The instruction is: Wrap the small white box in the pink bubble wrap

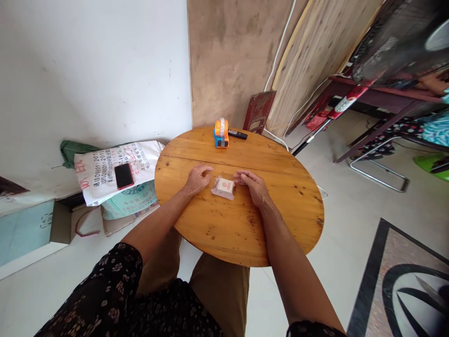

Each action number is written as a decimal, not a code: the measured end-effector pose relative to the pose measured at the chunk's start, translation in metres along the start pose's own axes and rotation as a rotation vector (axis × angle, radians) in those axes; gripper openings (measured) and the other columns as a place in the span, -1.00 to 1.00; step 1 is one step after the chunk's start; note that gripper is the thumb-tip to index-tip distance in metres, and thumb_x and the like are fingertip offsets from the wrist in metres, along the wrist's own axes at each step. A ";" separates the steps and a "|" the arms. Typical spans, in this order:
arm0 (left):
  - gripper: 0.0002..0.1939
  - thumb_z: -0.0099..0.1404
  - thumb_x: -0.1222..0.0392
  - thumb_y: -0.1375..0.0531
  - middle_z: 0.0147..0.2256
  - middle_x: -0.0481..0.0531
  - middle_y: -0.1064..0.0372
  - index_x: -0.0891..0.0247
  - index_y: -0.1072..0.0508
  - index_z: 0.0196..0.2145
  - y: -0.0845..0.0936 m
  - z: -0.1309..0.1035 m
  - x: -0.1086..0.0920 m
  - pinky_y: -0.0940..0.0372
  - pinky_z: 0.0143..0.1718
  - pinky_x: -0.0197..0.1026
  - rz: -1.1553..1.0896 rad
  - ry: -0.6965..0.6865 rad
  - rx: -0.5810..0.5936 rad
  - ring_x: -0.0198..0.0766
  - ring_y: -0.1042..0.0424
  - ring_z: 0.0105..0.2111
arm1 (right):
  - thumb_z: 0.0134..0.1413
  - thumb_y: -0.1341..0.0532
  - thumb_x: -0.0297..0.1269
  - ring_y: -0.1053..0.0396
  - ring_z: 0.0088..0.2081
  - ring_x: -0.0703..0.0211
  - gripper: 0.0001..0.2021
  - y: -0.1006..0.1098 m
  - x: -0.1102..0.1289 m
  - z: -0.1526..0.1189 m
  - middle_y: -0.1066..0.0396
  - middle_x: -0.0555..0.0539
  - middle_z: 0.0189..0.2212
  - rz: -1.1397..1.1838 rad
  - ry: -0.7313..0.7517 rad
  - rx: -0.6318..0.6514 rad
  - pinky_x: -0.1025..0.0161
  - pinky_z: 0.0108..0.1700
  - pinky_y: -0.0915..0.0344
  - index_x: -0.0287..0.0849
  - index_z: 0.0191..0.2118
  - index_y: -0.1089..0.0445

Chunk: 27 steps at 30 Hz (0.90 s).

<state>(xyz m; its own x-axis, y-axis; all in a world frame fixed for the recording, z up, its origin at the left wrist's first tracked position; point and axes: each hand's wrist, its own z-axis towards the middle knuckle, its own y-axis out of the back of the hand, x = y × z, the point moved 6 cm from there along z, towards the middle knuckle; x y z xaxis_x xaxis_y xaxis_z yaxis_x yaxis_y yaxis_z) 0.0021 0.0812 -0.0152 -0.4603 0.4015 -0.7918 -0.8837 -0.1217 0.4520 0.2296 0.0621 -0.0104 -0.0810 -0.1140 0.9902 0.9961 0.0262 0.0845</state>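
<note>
A small white box with red print (pixel 224 186), in clear plastic wrap, lies on the round wooden table (pixel 217 224). Just left of it my left hand (pixel 199 179) rests on its side on the tabletop, fingers loosely curved and holding nothing. My right hand (pixel 253 185) is close on the box's right side, its fingers bent towards the box, with nothing between them. Farther back stands an orange and blue tape dispenser (pixel 221 133) with a roll of tape. A black remote (pixel 237 135) lies beside the dispenser.
A red chair back (pixel 259 111) rises behind the table. Left of the table, a phone (pixel 124 176) lies on a white printed sack (pixel 101 164). On the right are a fan on a red pole (pixel 347 102), a dark red desk (pixel 386 89) and part of another person.
</note>
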 end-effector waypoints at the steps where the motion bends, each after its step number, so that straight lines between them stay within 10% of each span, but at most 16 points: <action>1: -0.73 0.08 0.42 -0.18 -0.20 0.09 -0.54 0.27 -0.57 -0.26 0.000 0.000 0.000 -0.39 -0.04 -0.09 0.002 -0.006 -0.001 -0.16 -0.48 -0.15 | -0.10 -0.36 0.11 -0.51 -0.29 0.09 -0.59 0.000 0.000 0.000 -0.58 -0.07 -0.24 0.007 -0.002 -0.001 0.06 -0.07 -0.42 -0.09 -0.22 -0.51; 15: -0.75 0.14 0.40 -0.18 -0.19 0.10 -0.55 0.30 -0.58 -0.22 0.000 -0.007 -0.009 -0.40 -0.09 -0.17 -0.064 -0.065 0.064 -0.22 -0.50 -0.20 | -0.13 -0.42 -0.05 -0.38 0.08 -0.04 -0.72 -0.023 0.029 -0.015 -0.49 -0.09 -0.01 -0.221 0.224 0.206 0.07 0.05 -0.30 -0.03 -0.27 -0.55; 27: -0.75 0.21 0.26 -0.21 -0.12 0.15 -0.54 0.31 -0.56 -0.15 -0.006 -0.016 -0.018 -0.38 -0.03 -0.13 -0.228 -0.004 0.216 -0.17 -0.50 -0.13 | 0.02 -0.33 -0.12 -0.47 -0.05 -0.03 -0.85 -0.036 0.042 -0.025 -0.51 -0.14 -0.09 -0.495 0.471 0.139 -0.03 0.08 -0.30 -0.03 -0.32 -0.51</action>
<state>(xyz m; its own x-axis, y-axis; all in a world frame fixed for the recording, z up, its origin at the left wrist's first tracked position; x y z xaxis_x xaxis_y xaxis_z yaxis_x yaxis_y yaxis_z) 0.0149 0.0602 -0.0099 -0.2516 0.3997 -0.8814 -0.9255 0.1670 0.3399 0.1908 0.0319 0.0255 -0.4693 -0.5629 0.6804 0.8295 -0.0169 0.5582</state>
